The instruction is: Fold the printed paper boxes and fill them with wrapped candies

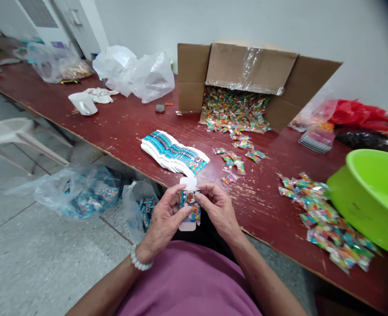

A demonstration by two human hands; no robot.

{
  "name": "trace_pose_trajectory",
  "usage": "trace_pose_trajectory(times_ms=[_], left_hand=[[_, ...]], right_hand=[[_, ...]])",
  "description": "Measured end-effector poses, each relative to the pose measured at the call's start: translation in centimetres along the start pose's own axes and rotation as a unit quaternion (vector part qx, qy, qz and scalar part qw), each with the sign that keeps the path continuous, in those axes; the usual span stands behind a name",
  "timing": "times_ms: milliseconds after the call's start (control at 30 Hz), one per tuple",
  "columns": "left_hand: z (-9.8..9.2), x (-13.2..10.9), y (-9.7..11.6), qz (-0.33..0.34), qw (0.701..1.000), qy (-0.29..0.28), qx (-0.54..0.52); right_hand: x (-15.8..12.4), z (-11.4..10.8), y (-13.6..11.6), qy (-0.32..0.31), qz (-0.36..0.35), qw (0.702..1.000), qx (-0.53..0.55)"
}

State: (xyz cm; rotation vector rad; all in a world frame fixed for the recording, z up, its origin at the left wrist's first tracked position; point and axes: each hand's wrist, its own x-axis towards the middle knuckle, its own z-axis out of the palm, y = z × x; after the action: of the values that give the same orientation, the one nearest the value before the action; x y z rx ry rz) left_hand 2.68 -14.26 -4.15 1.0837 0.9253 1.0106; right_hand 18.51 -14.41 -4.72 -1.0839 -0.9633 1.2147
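Note:
Between my two hands is a small printed carton with white flaps sticking out at its top and bottom. My left hand grips its left side, thumb across the front. At the upper right edge, the thumb and fingers of my right hand pinch the same carton. Just beyond it on the table lies a fanned stack of flat blue-and-white cartons. Several wrapped candies are scattered to the right of that stack.
A tipped cardboard box spills wrapped candies onto the red table. A green basin stands at right beside a candy pile. Bags of filled packets sit below the left edge, near a plastic stool. A white mug stands farther back.

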Motion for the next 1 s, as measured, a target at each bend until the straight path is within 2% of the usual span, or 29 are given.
trace_pose_trajectory(times_ms=[233,333,400,467,567,600,667,733,867,1000], left_hand=[[-0.6,0.5,-0.4,-0.043,0.998,-0.039,0.014],[-0.5,0.4,-0.3,-0.019,0.999,-0.022,0.018],[-0.4,0.4,-0.1,-0.027,1.0,0.001,-0.01],[-0.4,0.4,0.1,-0.086,0.995,-0.015,-0.052],[-0.3,0.5,-0.1,-0.205,0.969,-0.092,-0.105],[-0.3,0.5,-0.3,-0.233,0.961,-0.098,-0.114],[-0.2,0.5,-0.8,-0.259,0.956,-0.07,-0.121],[0.0,0.4,-1.1,-0.265,0.956,-0.044,-0.115],[0.4,0.4,-1.4,-0.252,0.963,-0.044,-0.083],[0.2,0.5,-1.8,-0.224,0.97,-0.064,-0.067]], right_hand=[[1.1,-1.5,-0.3,-0.057,0.087,0.993,0.055],[1.2,-1.7,-0.5,-0.099,0.075,0.992,0.028],[1.0,-1.7,-0.4,-0.107,0.046,0.993,-0.006],[0.8,-1.7,-0.1,-0.082,0.007,0.996,-0.035],[0.4,-1.8,0.1,-0.07,-0.054,0.989,-0.12],[0.4,-1.8,0.0,-0.081,-0.068,0.983,-0.153],[0.3,-1.8,-0.1,-0.106,-0.07,0.974,-0.19],[0.4,-1.7,-0.4,-0.111,-0.046,0.973,-0.199],[1.1,-1.6,-0.6,-0.105,-0.016,0.969,-0.221],[1.6,-1.5,-0.2,-0.104,0.04,0.984,-0.139]])
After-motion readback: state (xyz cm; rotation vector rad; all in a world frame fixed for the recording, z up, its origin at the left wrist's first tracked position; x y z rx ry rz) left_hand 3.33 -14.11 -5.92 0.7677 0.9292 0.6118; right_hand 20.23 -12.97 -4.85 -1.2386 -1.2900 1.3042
